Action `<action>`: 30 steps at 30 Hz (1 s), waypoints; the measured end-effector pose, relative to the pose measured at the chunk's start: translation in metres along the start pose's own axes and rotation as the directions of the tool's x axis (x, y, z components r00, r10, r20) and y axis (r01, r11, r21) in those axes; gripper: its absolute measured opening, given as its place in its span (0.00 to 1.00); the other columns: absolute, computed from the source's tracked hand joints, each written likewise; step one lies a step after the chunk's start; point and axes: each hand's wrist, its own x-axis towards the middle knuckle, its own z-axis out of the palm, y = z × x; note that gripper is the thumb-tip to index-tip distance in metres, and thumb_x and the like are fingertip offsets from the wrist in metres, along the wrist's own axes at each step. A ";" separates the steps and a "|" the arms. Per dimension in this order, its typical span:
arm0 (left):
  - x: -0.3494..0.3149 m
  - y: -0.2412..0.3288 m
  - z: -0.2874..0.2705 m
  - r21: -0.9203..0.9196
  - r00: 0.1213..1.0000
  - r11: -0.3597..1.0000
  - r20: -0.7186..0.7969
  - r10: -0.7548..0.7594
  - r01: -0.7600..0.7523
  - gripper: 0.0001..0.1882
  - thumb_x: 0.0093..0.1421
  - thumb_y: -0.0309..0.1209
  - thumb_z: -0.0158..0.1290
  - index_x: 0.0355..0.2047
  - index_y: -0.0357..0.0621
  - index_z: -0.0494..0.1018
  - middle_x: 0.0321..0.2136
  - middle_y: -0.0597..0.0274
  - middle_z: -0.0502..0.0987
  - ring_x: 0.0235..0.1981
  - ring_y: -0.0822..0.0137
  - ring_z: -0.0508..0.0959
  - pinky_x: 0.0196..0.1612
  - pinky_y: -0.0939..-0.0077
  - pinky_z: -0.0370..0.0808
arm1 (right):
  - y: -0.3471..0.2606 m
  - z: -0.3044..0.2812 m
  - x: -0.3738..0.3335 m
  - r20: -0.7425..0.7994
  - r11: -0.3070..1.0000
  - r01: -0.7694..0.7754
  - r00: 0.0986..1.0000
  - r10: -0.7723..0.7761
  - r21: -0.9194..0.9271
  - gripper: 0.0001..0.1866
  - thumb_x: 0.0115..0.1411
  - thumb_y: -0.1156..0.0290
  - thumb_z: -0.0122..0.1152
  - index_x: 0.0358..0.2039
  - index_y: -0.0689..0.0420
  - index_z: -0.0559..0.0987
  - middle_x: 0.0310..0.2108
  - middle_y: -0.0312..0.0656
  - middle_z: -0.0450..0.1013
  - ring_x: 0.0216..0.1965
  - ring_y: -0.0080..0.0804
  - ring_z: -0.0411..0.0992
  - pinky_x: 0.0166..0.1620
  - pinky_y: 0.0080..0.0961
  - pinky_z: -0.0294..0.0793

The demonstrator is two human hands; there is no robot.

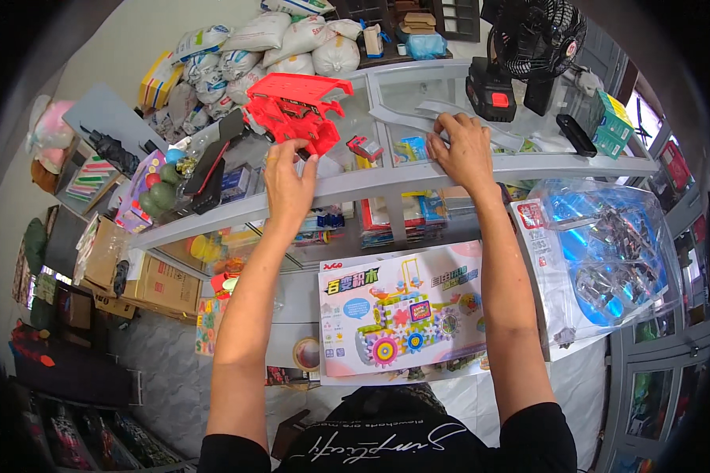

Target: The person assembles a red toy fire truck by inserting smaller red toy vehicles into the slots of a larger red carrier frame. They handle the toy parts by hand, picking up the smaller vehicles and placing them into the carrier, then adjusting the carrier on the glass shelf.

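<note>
One red toy (296,112) (plastic), in left hand (289,178)

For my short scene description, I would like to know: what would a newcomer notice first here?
Probably the bright red plastic toy in the left hand, over the glass counter. Next come the colourful picture box at lower centre and the black fan at upper right.

- Right of the plastic toy (292,106): small car (364,148).
- Farther right, on the glass counter (341,183): fan (540,35).
- Behind the counter, at left: sacks (262,33).
- Before the counter: toy box (406,315), wrapped package (599,252) to its right.
</note>
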 end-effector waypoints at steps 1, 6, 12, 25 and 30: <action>0.000 0.001 0.002 -0.010 0.996 0.996 0.016 0.090 -0.090 0.15 0.53 0.27 0.61 0.42 0.41 0.74 0.37 0.50 0.73 0.41 0.52 0.74 0.44 0.61 0.70 | 0.000 0.000 0.000 0.005 1.000 -0.005 1.000 0.004 0.020 0.10 0.54 0.62 0.63 0.35 0.50 0.77 0.35 0.43 0.73 0.39 0.47 0.70 0.42 0.43 0.63; -0.010 0.039 0.034 -0.023 0.969 0.972 0.067 0.237 -0.236 0.23 0.54 0.42 0.61 0.48 0.47 0.74 0.42 0.48 0.73 0.43 0.51 0.73 0.46 0.61 0.70 | 0.003 0.004 -0.001 -0.082 0.995 -0.002 0.997 0.010 0.104 0.11 0.53 0.65 0.65 0.36 0.53 0.77 0.35 0.45 0.72 0.39 0.46 0.70 0.41 0.43 0.65; -0.010 0.055 0.077 0.202 0.991 0.973 0.090 0.097 -0.113 0.25 0.54 0.49 0.60 0.48 0.51 0.76 0.48 0.44 0.70 0.49 0.45 0.69 0.51 0.52 0.66 | 0.007 -0.001 -0.001 -0.106 0.972 0.013 0.994 0.012 0.235 0.12 0.52 0.65 0.66 0.36 0.55 0.78 0.35 0.46 0.72 0.39 0.47 0.71 0.41 0.40 0.69; -0.024 -0.035 -0.021 0.197 0.981 0.980 -0.187 0.050 -0.012 0.18 0.53 0.41 0.63 0.42 0.49 0.77 0.45 0.48 0.70 0.48 0.49 0.68 0.52 0.57 0.65 | -0.003 -0.025 -0.010 -0.030 0.791 0.047 0.999 -0.036 0.610 0.09 0.50 0.67 0.68 0.31 0.57 0.83 0.29 0.43 0.74 0.29 0.38 0.71 0.33 0.30 0.70; -0.005 -0.096 -0.036 0.333 0.974 0.927 -0.195 -0.112 0.173 0.21 0.55 0.48 0.60 0.42 0.49 0.77 0.43 0.45 0.72 0.48 0.48 0.69 0.52 0.56 0.65 | -0.032 -0.026 -0.026 0.030 0.773 -0.004 0.999 -0.019 0.634 0.09 0.50 0.66 0.68 0.30 0.57 0.83 0.30 0.42 0.75 0.37 0.40 0.72 0.43 0.33 0.68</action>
